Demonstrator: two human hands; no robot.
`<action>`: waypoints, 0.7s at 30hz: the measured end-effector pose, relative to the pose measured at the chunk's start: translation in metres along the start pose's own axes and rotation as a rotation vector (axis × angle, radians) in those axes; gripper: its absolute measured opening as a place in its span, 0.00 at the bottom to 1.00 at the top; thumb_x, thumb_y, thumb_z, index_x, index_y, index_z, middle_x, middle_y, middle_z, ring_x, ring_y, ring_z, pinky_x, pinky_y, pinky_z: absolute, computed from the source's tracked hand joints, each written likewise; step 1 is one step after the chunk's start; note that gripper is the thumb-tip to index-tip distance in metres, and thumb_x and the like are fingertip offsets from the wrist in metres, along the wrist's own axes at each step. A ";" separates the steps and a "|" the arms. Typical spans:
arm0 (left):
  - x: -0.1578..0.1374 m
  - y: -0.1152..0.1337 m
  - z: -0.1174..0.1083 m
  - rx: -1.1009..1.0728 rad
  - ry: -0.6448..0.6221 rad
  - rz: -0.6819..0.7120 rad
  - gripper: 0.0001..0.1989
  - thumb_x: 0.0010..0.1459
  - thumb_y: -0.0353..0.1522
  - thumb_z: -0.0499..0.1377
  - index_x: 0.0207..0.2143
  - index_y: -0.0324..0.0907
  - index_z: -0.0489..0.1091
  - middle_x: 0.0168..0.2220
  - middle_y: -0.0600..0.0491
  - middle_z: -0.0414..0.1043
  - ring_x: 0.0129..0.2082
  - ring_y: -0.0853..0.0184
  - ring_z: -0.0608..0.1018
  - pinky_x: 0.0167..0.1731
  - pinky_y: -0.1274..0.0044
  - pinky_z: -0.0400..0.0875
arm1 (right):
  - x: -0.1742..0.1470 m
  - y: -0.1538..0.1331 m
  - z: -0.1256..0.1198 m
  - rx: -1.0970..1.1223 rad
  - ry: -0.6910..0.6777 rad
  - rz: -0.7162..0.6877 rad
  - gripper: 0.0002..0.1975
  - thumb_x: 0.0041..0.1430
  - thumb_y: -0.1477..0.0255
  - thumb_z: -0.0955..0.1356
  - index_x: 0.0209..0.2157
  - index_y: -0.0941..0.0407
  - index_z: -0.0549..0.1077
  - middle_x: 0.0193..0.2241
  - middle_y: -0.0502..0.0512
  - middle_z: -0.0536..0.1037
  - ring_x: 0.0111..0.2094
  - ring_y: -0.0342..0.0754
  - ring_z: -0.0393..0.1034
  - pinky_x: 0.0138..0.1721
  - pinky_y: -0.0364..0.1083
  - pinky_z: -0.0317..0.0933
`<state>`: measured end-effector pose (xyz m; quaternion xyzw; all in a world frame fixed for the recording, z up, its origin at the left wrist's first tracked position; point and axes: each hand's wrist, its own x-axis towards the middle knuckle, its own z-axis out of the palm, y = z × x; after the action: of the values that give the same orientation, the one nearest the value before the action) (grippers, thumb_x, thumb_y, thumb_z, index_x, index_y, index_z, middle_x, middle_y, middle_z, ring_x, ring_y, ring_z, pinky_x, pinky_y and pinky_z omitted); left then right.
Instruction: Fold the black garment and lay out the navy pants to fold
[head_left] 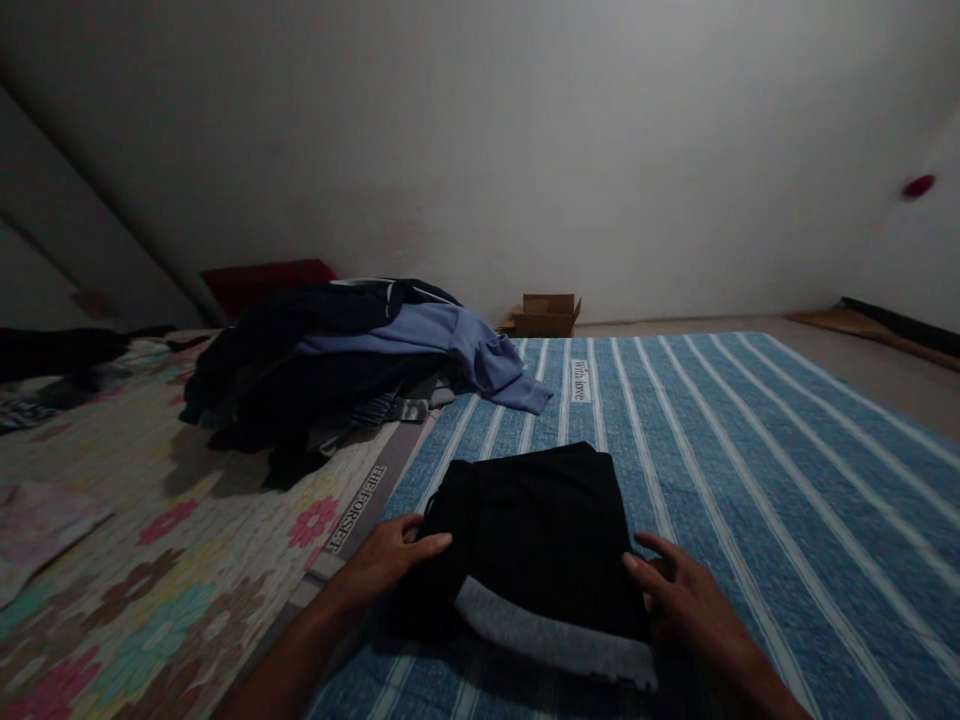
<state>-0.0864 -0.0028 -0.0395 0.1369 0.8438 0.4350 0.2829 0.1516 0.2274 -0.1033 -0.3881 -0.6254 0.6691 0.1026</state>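
The folded black garment [536, 530] with its grey band lies at the near edge of the blue striped mattress [750, 470]. My left hand [390, 560] rests on its left edge, fingers loosely curled, gripping nothing; my right hand [682, 600] lies flat and released at its right edge. I judge I'm squaring the fold; next calls for sliding both hands under evenly. A pile of clothes [337, 360] sits toward the far left edge

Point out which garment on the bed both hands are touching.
The folded black garment with the grey band, between the left hand and right hand; the lilac top and dark clothes lie piled farther back.
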 end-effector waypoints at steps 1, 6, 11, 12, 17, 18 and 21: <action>0.000 0.001 0.000 -0.012 -0.035 -0.014 0.22 0.37 0.44 0.68 0.32 0.38 0.74 0.33 0.45 0.77 0.37 0.53 0.78 0.32 0.72 0.72 | 0.001 0.001 0.002 0.010 -0.004 0.012 0.40 0.49 0.51 0.66 0.56 0.65 0.59 0.23 0.52 0.74 0.27 0.51 0.72 0.24 0.45 0.62; 0.005 0.000 0.002 -0.063 -0.174 -0.107 0.22 0.41 0.45 0.66 0.31 0.37 0.73 0.32 0.45 0.77 0.34 0.55 0.79 0.31 0.73 0.72 | 0.006 0.003 0.006 -0.108 0.025 -0.004 0.33 0.45 0.54 0.70 0.46 0.64 0.70 0.40 0.62 0.77 0.42 0.56 0.71 0.42 0.49 0.64; 0.006 -0.001 0.000 -0.168 -0.245 -0.104 0.25 0.42 0.42 0.67 0.40 0.36 0.71 0.38 0.45 0.77 0.38 0.55 0.78 0.36 0.71 0.73 | 0.007 -0.003 0.003 -0.131 -0.090 0.004 0.29 0.43 0.58 0.72 0.43 0.63 0.72 0.41 0.62 0.77 0.45 0.57 0.70 0.45 0.50 0.64; 0.005 -0.001 0.000 -0.207 -0.260 -0.090 0.27 0.42 0.41 0.67 0.43 0.37 0.69 0.41 0.45 0.76 0.40 0.55 0.78 0.38 0.70 0.73 | 0.006 -0.005 0.004 -0.110 -0.109 0.002 0.29 0.42 0.59 0.73 0.44 0.62 0.72 0.41 0.61 0.77 0.45 0.57 0.70 0.45 0.50 0.64; -0.003 0.002 0.003 -0.319 -0.270 -0.119 0.31 0.40 0.38 0.68 0.48 0.39 0.66 0.43 0.46 0.75 0.43 0.55 0.77 0.41 0.69 0.73 | -0.002 -0.009 0.011 0.116 -0.199 -0.002 0.26 0.45 0.65 0.71 0.46 0.62 0.67 0.39 0.59 0.78 0.41 0.54 0.72 0.43 0.49 0.66; -0.004 0.002 0.005 -0.328 -0.263 -0.117 0.32 0.39 0.37 0.68 0.48 0.39 0.65 0.43 0.46 0.75 0.43 0.54 0.77 0.41 0.69 0.73 | -0.004 -0.010 0.013 0.144 -0.193 -0.009 0.25 0.46 0.66 0.71 0.46 0.61 0.67 0.39 0.59 0.78 0.41 0.54 0.73 0.43 0.49 0.66; -0.005 0.005 0.010 -0.340 -0.224 -0.075 0.31 0.38 0.37 0.68 0.46 0.38 0.66 0.40 0.47 0.76 0.41 0.54 0.77 0.39 0.70 0.74 | -0.008 -0.014 0.015 0.167 -0.156 -0.062 0.24 0.46 0.66 0.71 0.44 0.61 0.67 0.38 0.59 0.78 0.40 0.54 0.73 0.40 0.49 0.67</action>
<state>-0.0765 0.0046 -0.0382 0.1032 0.7260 0.5422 0.4102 0.1425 0.2140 -0.0889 -0.3053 -0.5853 0.7436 0.1064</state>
